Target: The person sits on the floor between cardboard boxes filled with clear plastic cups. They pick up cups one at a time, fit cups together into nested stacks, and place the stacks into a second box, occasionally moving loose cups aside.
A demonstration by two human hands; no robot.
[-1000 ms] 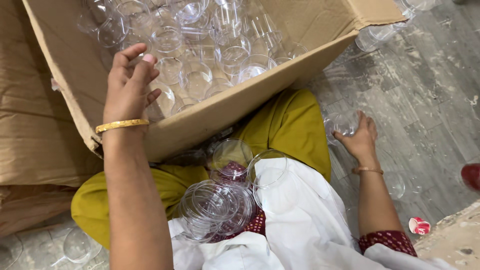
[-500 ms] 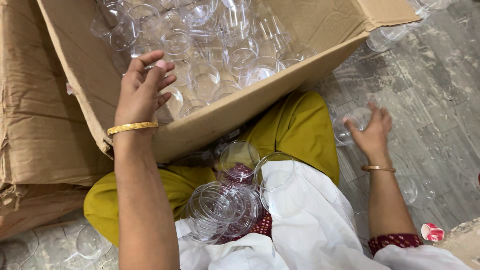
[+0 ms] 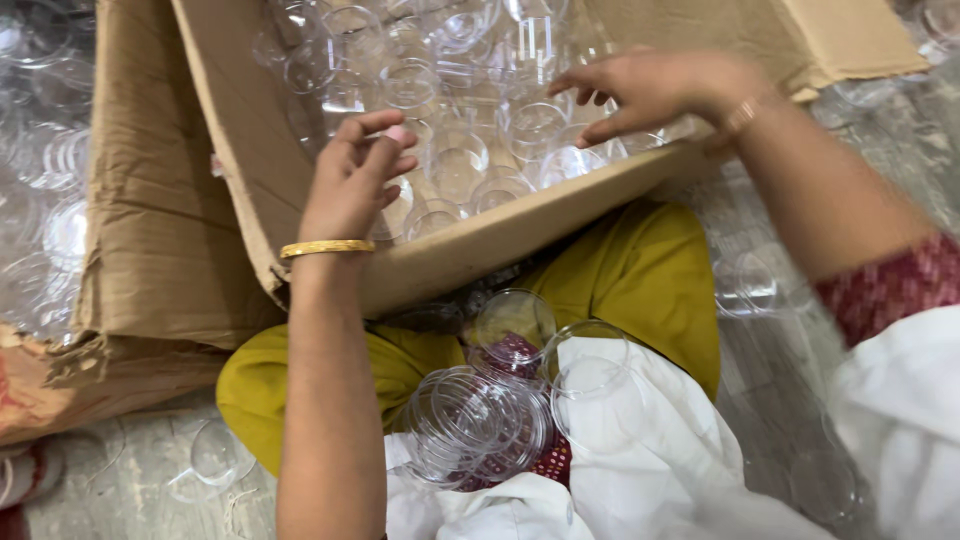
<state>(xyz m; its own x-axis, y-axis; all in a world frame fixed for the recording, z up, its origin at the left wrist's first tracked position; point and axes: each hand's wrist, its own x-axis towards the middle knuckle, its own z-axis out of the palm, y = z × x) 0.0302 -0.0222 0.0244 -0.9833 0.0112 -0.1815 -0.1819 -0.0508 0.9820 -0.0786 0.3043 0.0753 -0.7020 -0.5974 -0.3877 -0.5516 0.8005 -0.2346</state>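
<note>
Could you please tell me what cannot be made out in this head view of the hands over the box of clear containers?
- Left hand: whether its curled fingertips pinch anything; the thing is too small.
- Right hand: what lies under its palm, hidden by the hand.
- Cardboard box: its far end, cut by the top edge.
- Clear containers: their count; they overlap and glare.
- Lap stack: lids or cups, unclear.

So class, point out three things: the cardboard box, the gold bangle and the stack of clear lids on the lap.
cardboard box (image 3: 520,235), head view, on its front wall.
gold bangle (image 3: 326,248), head view, on its band.
stack of clear lids (image 3: 475,425), head view, on the top lid.
</note>
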